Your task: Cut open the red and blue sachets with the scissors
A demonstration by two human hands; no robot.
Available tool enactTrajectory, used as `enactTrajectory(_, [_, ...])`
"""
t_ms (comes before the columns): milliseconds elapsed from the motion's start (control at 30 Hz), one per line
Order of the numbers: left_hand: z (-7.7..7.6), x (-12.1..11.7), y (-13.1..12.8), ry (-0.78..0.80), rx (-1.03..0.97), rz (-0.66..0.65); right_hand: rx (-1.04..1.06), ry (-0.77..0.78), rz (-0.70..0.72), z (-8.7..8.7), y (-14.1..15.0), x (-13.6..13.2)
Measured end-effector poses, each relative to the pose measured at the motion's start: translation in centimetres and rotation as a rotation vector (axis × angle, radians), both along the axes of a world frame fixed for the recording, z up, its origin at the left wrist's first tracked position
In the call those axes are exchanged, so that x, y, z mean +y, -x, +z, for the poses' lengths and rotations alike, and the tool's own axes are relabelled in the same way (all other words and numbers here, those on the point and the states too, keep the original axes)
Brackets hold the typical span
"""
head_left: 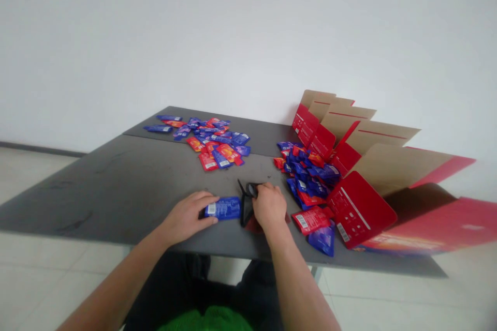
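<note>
Our left hand [186, 217] curls its grip over a glossy blue packet [225, 208], which lies flat with its barcode end under our fingers, well left of the red cardboard box [361, 212]. Our right hand [271, 207] is closed on a crumpled black thing [247, 207], just beside the packet; we cannot tell what it is. Both hands sit near the tabletop's [97, 191] front edge, with bare gray room to the left. Against the box's flaps lies a heap of red and blue packets [306, 176], some spilling off toward the front. A second scatter of packets [209, 139] lies farther left of the box. The box's flaps stand open, and we cannot see inside.
</note>
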State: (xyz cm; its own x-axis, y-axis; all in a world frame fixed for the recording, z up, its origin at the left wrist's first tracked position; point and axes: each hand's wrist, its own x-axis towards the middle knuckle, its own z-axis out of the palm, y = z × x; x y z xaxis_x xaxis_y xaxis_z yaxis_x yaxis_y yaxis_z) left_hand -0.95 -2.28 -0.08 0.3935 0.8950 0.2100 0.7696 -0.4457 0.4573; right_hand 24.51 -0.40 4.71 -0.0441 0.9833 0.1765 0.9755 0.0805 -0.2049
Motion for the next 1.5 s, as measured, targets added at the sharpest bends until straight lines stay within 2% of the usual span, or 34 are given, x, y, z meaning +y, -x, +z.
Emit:
enactTrajectory(67, [-0.4,0.2,0.1,0.002,-0.004,-0.011,0.051,-0.071,0.069,0.5,1.3,-0.6])
enactTrajectory(133, [-0.9,0.4,0.3,0.007,-0.046,-0.025,0.120,-0.131,0.222,0.3,4.0,-1.7])
enactTrajectory(200, [-1.2,0.6,0.3,0.008,-0.119,-0.025,0.126,-0.083,0.341,-0.6,6.3,-2.5])
enactTrajectory(267, [-1.3,0.6,0.3,-0.003,-0.133,-0.019,0.112,-0.038,0.328,-1.6,6.6,-2.5])
enactTrajectory(333, [-1.0,0.4,0.3,-0.015,-0.071,-0.024,0.088,-0.014,0.213,-2.1,4.8,-1.8])
enactTrajectory(400, [-0.6,0.2,0.2,-0.023,-0.011,-0.013,0.049,0.010,0.061,-1.8,2.2,-0.7])
enactTrajectory(467, [-0.4,0.2,0.2,-0.035,0.006,0.002,0.022,0.021,-0.029,-1.0,0.7,0.0])
enactTrajectory(533, [-0.6,0.3,0.3,-0.039,0.010,0.004,0.050,-0.014,0.019,-0.2,1.3,-0.3])
enactTrajectory(600, [-1.0,0.5,0.4,-0.031,-0.020,-0.007,0.119,-0.078,0.173,0.0,3.8,-1.2])
enactTrajectory(633, [-1.2,0.6,0.4,-0.028,-0.057,-0.008,0.138,-0.079,0.265,-0.2,5.3,-1.7])
enactTrajectory(667, [-1.3,0.6,0.5,-0.028,-0.097,-0.007,0.148,-0.070,0.298,-0.5,6.6,-2.2])
enactTrajectory(733, [-1.3,0.6,0.4,-0.034,-0.132,-0.017,0.150,-0.038,0.296,-1.3,7.8,-2.7])
enactTrajectory(800, [-1.0,0.5,0.3,-0.033,-0.079,-0.028,0.126,-0.007,0.210,-1.9,6.8,-2.3])
enactTrajectory(867, [-0.5,0.3,0.1,-0.033,-0.012,-0.019,0.078,0.023,0.106,-1.9,4.1,-1.2])
enactTrajectory(967, [-0.2,0.2,0.0,-0.039,0.010,0.015,0.008,0.056,-0.025,-0.8,0.6,0.6])
enactTrajectory(1033, [-0.4,0.2,0.1,-0.040,0.017,0.014,0.019,0.020,-0.034,0.0,0.6,0.7])
enactTrajectory(1133, [-1.0,0.5,0.3,-0.040,0.001,-0.003,0.122,-0.092,0.155,0.1,3.8,-0.6])
enactTrajectory(1167, [-1.1,0.6,0.3,-0.039,-0.019,-0.006,0.144,-0.103,0.249,-0.2,5.1,-1.1])
enactTrajectory(1233, [-1.2,0.7,0.4,-0.037,-0.045,-0.011,0.147,-0.079,0.329,-1.1,6.7,-1.7])
enactTrajectory(1300, [-1.1,0.6,0.3,-0.035,-0.029,-0.007,0.126,-0.045,0.276,-2.0,6.0,-1.5])
enactTrajectory(1367, [-0.7,0.4,0.2,-0.027,0.015,-0.001,0.095,-0.024,0.137,-2.2,3.7,-0.6])
enactTrajectory(1433, [-0.4,0.3,0.1,-0.022,0.040,0.008,0.055,0.004,-0.005,-1.7,1.2,0.5])
enactTrajectory(1500, [-0.4,0.3,0.1,-0.029,0.042,0.013,0.048,0.001,-0.060,-0.7,0.4,0.9])
